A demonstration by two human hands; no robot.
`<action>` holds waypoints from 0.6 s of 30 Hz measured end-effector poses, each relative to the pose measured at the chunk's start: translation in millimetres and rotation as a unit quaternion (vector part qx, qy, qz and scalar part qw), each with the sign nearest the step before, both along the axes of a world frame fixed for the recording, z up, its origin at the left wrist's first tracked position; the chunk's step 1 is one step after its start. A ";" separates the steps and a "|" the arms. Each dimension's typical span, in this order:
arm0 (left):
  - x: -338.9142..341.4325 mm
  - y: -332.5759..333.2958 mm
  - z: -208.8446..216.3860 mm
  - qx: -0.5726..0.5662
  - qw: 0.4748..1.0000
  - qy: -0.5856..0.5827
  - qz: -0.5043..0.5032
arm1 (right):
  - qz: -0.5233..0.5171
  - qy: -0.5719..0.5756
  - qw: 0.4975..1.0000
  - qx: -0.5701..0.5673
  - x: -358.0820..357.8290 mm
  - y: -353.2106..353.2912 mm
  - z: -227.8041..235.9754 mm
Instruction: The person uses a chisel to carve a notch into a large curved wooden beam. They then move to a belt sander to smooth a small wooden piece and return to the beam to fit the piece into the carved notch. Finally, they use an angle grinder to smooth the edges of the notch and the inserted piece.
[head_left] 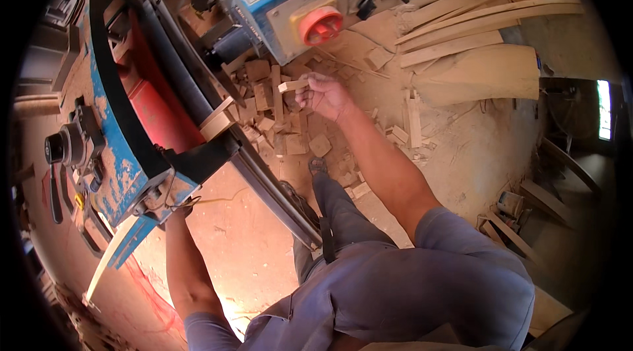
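My right hand (pixel 323 96) is closed around one end of a small wood block (pixel 290 87), holding it above a heap of offcuts. To the left stands a blue woodworking machine (pixel 122 160) with a red guard (pixel 158 114) inside its frame. My left hand (pixel 182 208) reaches up to the near corner of that machine; its fingers are mostly hidden behind the corner. A short wood piece (pixel 217 121) lies across the machine's edge by the metal rail (pixel 273 199). Below the blue corner, a long pale wood strip (pixel 109 259) sticks out.
A blue control box (pixel 290 11) with a red rotary switch (pixel 320 25) and black knobs stands ahead. Wood offcuts (pixel 264 97) litter the floor beneath my right hand. Long curved boards (pixel 488 21) lie at the far right. The rail runs close to my legs.
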State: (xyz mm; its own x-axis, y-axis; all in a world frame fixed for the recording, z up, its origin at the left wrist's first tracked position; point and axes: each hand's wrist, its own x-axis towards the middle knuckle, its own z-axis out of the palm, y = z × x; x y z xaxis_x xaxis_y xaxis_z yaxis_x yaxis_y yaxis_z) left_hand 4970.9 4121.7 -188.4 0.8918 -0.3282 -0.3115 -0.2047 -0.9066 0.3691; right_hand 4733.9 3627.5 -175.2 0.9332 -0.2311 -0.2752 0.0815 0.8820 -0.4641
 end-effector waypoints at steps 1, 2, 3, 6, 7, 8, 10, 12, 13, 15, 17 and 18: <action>1.7 -0.3 1.3 -0.003 1.000 0.001 -0.004 | -0.029 -0.007 0.999 0.031 -13.0 1.5 13.1; -1.8 0.6 0.9 -0.001 1.000 0.003 -0.004 | -0.070 -0.018 0.997 0.039 -20.7 -1.9 24.2; -5.2 -2.1 0.6 -0.004 1.000 0.007 -0.007 | -0.111 -0.028 0.992 0.046 -30.4 -6.6 36.0; -10.6 -3.1 1.9 -0.007 1.000 0.016 -0.006 | -0.202 -0.016 0.975 0.092 -45.9 -38.7 54.2; -11.7 -4.4 -0.8 -0.013 1.000 0.019 -0.006 | -0.226 -0.004 0.968 0.110 -49.2 -56.5 59.8; -13.6 -6.2 -4.1 -0.021 0.999 0.023 -0.007 | -0.156 -0.072 0.982 0.085 -56.8 -76.0 62.5; -9.4 4.2 -3.9 -0.028 1.000 0.013 0.003 | -0.209 0.105 0.965 -0.120 -35.9 -75.6 109.7; -8.0 9.7 -5.8 -0.047 0.999 -0.001 0.009 | -0.222 0.214 0.891 -0.334 -23.8 -70.7 147.9; -6.3 10.1 -12.4 -0.063 0.998 -0.021 0.009 | -0.204 0.227 0.841 -0.446 -16.7 -72.6 162.5; 0.0 -11.5 -24.1 -0.122 0.988 -0.092 -0.001 | -0.220 0.256 0.702 -0.627 -8.9 -108.7 170.7; 11.5 -22.2 -21.5 -0.177 0.963 -0.203 0.022 | -0.198 0.237 0.689 -0.656 1.7 -121.6 184.3; 16.0 -27.4 -14.7 -0.195 0.946 -0.255 0.028 | -0.174 0.259 0.633 -0.708 1.1 -121.4 192.3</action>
